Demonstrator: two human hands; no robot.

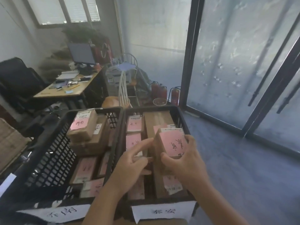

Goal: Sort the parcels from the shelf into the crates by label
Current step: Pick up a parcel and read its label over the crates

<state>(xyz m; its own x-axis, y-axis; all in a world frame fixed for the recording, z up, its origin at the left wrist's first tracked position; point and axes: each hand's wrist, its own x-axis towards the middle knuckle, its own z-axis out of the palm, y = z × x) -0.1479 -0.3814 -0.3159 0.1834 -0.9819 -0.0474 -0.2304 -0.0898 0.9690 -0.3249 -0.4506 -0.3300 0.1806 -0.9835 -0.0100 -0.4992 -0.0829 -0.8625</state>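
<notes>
Both forearms reach in from the near edge, over the white tags (164,211) taped to the crate fronts. The right hand (183,158) grips a parcel (168,143) with a pink label, thumb curled over its near edge and fingers wrapped round the far right side. The parcel is held tilted above the right crate (183,120), over the boxes already packed there. The left hand (131,161) holds nothing; its index finger is stretched toward the parcel's left face, the other fingers loosely bent.

Risks, as judged from this position:
- The right crate looks almost full. A parcel released at a tilt may land on an edge and slide off the stack, or ride above the rim
- The left hand sits in the gap beside the parcel; lowering the parcel now may trap its fingers against the packed boxes
- The handwriting on the labels is blurred here, so a match with the crate tag cannot be confirmed; a misread sends the parcel to the wrong crate

The left crate (53,146) holds a leaning stack that a knock on the shared wall may shift
</notes>
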